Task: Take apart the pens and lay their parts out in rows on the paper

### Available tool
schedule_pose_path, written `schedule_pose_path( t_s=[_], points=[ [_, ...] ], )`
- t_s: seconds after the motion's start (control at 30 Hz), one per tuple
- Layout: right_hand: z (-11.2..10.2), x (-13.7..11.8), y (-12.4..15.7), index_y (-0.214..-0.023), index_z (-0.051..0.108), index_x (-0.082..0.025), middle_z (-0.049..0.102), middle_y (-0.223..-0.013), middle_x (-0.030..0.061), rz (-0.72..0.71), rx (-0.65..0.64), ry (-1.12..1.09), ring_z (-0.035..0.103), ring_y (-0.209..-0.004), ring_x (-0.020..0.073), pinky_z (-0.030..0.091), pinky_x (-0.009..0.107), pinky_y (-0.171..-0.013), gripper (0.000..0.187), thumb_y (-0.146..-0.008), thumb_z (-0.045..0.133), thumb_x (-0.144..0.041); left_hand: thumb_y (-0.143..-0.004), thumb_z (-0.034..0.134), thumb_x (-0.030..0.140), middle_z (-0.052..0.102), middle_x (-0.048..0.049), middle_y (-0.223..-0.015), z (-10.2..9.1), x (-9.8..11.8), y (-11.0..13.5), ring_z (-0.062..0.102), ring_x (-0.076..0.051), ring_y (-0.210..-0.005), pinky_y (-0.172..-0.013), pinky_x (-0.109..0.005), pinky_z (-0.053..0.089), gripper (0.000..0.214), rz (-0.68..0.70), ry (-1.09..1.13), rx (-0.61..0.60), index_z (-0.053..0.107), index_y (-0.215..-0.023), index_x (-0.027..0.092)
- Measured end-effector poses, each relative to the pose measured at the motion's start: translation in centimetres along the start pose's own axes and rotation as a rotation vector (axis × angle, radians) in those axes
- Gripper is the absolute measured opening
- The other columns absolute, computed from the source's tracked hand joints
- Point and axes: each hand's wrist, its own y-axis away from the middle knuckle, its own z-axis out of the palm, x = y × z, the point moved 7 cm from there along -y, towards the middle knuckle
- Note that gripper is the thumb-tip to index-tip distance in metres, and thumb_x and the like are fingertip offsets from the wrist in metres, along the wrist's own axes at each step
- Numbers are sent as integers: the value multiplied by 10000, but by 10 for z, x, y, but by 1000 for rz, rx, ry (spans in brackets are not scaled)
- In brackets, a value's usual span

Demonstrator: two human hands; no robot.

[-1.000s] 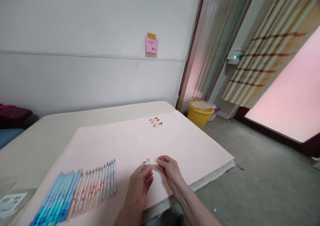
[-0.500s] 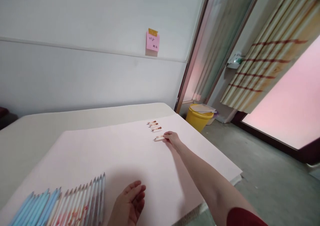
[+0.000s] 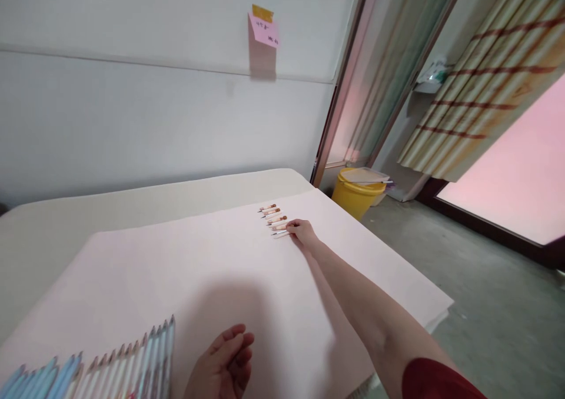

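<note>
Just right of frame centre, the short pen piece lies on the pink sheet, closing a row of four laid pieces, with the right hand grip pinching its end. At bottom, the left hand rests open and empty beside many lined-up pens.

The head camera looks forward and down across the table toward the wall, left hand nearest.
</note>
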Motion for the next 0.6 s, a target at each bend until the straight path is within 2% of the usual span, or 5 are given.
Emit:
schedule_pose_path(
  t_s=[0.2,0.37,0.5,0.6],
  points=[
    [-8,-20,8,-855,668,-148,647,-817,38,-99,98,227,587,-752,176,444,256,-654,260,-632,607,-266,-689,643,68,671,-59,-720,2,-3,2,608,-106,-515,-445,-184,472,264,-24,-30,52,570,-933,137],
    [-18,-37,29,-959,652,-160,576,-1102,89,-193,203,434,536,-973,205,407,301,-850,282,-731,509,-243,-677,654,65,672,-57,-724,2,2,7,611,-105,-522,-459,-186,483,295,-24,-7,27,569,-950,137],
    [-13,-40,50,-1047,617,-182,528,-1187,93,-238,233,601,445,-1105,243,328,351,-951,325,-752,480,-187,-689,643,63,670,-55,-723,1,3,10,605,-100,-515,-449,-182,480,292,-24,-2,26,562,-961,134],
    [-7,-35,57,-1210,503,-150,535,-1176,130,-208,238,680,465,-1084,272,329,387,-936,471,-741,495,-185,-698,634,62,671,-56,-726,0,2,10,605,-99,-513,-442,-180,477,288,-22,0,36,560,-966,133]
  ],
)
